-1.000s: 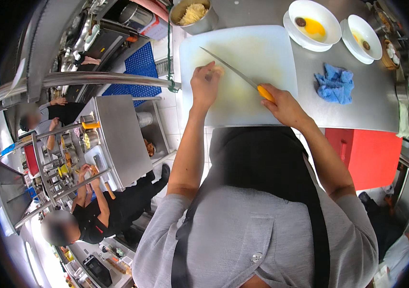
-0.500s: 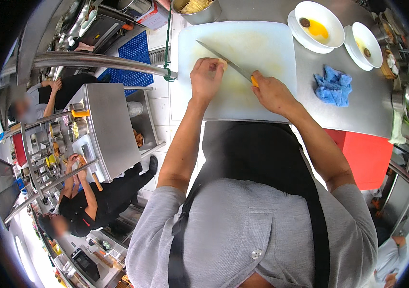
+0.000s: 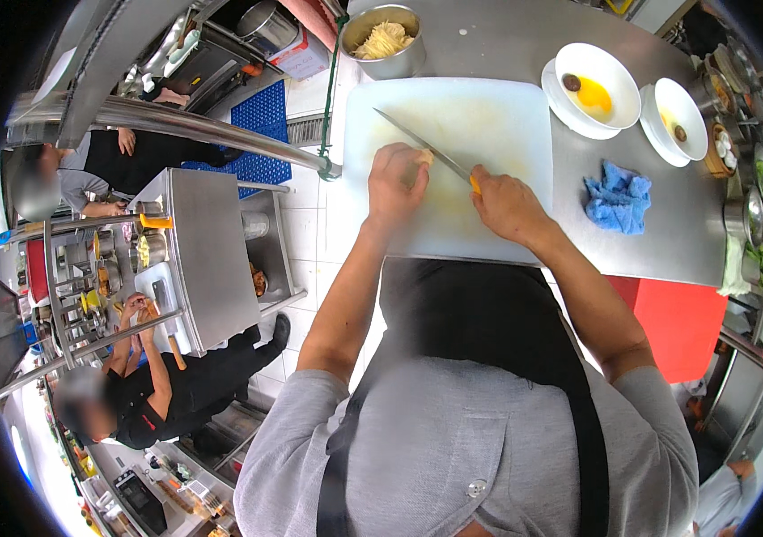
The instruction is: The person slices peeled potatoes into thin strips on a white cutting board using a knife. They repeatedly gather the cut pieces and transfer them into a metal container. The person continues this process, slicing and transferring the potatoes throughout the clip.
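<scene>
My right hand [image 3: 508,208] grips the yellow handle of a kitchen knife [image 3: 447,164], whose long blade points to the far left above the cutting board. Close to the blade's near side, my left hand [image 3: 397,183] has its fingers curled round a small pale-yellow piece of food [image 3: 424,157]. Most of that piece is hidden by the fingers, so I cannot tell its kind. Both hands are over the white cutting board [image 3: 498,112], which carries yellowish stains. Whether the blade touches the piece is too small to tell.
A steel pot [image 3: 390,64] of pale shreds stands beyond the board. To the right are two white bowls [image 3: 618,116] with yellow liquid and a crumpled blue cloth [image 3: 618,197]. A metal rail [image 3: 220,136] reaches in from the left. Co-workers stand around a steel table [image 3: 211,259].
The view has tilted, so the counter sits lower in the picture. My hands keep nearly the same place on the board, knife and piece still held. A co-worker at far left has parted their hands.
</scene>
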`<action>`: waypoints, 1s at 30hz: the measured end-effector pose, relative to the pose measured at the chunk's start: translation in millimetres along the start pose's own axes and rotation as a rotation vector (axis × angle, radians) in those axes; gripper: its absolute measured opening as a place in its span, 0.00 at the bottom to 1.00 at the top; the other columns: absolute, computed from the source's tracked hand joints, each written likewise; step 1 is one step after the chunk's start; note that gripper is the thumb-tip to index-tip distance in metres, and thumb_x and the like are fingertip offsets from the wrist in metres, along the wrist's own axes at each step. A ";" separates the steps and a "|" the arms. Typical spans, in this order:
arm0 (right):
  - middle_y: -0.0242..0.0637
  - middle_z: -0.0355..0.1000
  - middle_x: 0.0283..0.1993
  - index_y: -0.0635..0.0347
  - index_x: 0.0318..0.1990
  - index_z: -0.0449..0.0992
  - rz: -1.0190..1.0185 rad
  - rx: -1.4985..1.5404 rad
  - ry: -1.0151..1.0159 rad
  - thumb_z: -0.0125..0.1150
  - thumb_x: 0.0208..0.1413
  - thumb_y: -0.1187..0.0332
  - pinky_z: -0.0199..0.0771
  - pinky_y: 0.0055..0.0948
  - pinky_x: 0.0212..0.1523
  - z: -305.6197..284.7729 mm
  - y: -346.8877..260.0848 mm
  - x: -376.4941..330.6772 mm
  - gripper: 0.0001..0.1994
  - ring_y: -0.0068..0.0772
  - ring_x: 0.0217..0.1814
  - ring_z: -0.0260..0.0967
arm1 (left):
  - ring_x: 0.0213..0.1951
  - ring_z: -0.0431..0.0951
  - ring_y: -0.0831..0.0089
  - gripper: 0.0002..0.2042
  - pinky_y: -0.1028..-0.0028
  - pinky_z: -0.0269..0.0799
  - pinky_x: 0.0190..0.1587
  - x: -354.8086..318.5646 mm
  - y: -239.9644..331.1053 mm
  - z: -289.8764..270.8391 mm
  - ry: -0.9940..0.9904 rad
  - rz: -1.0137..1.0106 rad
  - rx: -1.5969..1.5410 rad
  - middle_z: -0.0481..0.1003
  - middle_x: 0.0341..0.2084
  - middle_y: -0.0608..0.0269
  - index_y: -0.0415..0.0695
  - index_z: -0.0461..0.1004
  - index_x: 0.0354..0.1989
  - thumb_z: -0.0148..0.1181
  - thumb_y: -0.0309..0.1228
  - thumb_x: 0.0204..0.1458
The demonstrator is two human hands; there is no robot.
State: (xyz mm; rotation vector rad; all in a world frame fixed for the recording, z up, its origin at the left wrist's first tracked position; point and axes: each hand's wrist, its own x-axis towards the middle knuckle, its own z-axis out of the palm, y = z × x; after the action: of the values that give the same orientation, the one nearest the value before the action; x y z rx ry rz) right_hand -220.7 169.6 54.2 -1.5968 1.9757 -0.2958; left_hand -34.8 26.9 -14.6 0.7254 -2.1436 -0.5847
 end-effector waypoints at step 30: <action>0.60 0.81 0.40 0.65 0.53 0.68 0.058 -0.109 -0.065 0.58 0.70 0.64 0.76 0.58 0.53 -40.7 -10.5 -39.8 0.14 0.64 0.49 0.80 | 0.47 0.74 0.51 0.12 0.59 0.74 0.50 3.9 -11.9 7.5 -0.084 0.083 -0.094 0.75 0.44 0.53 0.43 0.74 0.39 0.66 0.19 0.46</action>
State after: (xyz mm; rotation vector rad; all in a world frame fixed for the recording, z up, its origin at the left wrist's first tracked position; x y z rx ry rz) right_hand -230.0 197.3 104.1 -1.5920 2.0145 -0.1136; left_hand -39.2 16.8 -24.1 0.5671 -2.1954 -0.6770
